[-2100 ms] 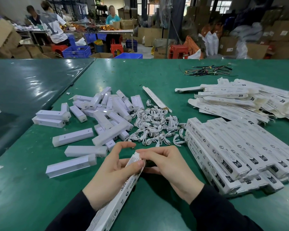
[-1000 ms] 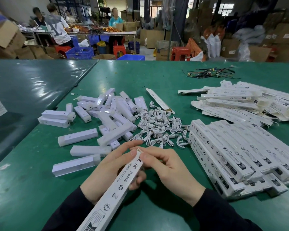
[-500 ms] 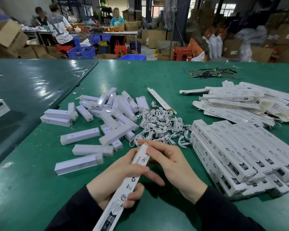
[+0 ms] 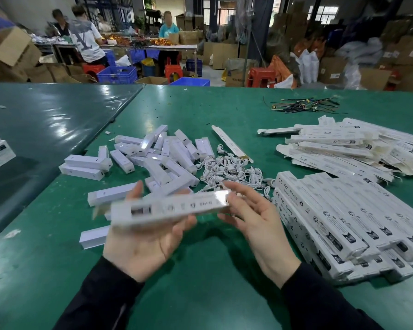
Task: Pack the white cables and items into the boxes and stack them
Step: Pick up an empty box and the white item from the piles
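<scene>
The green table (image 4: pixel 200 294) runs wide and slightly glossy, butting against a darker, shinier sheet (image 4: pixel 45 120) on the left. Above it the left hand (image 4: pixel 143 241) lies palm up, fingers loosely spread, carrying a long white box (image 4: pixel 169 207) that lies crosswise and blurred over its fingers. The right hand (image 4: pixel 255 225) is open too, its fingertips touching the box's right end.

Behind the hands sits a tangle of white cables (image 4: pixel 229 170), with a scatter of short white items (image 4: pixel 157 156) to its left. On the right, packed boxes (image 4: pixel 343 225) lie in a neat stack; flat unfolded boxes (image 4: pixel 343 146) are heaped beyond them, and dark loose wires (image 4: pixel 303 107) lie farther back.

The room behind is a warehouse: cardboard cartons (image 4: pixel 224 53), blue crates (image 4: pixel 117 75), red stools (image 4: pixel 260 77), and people (image 4: pixel 86 41) at a far table.
</scene>
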Motion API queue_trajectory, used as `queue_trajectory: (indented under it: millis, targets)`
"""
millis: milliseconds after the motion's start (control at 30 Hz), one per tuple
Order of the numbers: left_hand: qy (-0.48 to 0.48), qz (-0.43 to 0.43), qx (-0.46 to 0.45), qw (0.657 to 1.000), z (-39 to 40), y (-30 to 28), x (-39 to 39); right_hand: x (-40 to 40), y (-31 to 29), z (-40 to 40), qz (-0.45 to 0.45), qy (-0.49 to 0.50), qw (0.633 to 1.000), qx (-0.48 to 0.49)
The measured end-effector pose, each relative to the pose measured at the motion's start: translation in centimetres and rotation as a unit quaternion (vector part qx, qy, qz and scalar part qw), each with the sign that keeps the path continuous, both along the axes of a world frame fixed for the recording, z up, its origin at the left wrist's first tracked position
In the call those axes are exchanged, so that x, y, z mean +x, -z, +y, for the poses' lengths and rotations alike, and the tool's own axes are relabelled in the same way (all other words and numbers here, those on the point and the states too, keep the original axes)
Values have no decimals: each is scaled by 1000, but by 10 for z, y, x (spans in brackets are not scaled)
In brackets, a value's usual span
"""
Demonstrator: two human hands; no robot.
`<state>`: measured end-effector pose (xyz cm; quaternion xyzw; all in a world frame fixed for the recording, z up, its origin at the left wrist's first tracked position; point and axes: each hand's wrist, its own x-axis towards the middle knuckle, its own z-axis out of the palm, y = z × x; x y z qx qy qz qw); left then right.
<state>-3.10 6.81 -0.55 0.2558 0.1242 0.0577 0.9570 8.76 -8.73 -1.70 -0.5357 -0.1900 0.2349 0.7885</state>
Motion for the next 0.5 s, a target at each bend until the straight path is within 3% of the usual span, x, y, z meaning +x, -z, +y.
queue_trajectory:
  millis: [67,133,200,233,300,400,500]
  targets:
    - [-87,-34,-22,995,3,3,-2,-2,-1,0,44,-9,999,6]
    - [-157,-37,18,987,2,0,3,-7,2,1,40,-34,999,-15]
    - [-228,11,162,960,-3,0,7,-12,6,2,-36,-61,995,-67]
    - [-267,56,247,930,-4,1,9,-15,7,3,-79,-77,990,-91]
    - [-308,103,310,893,-3,2,13,-20,9,3,-119,-122,980,-105]
    - [-299,87,270,911,-4,0,15,-26,9,3,-135,-173,970,-102]
    - [-265,69,256,927,-7,0,15,-30,11,4,-235,-127,953,-140]
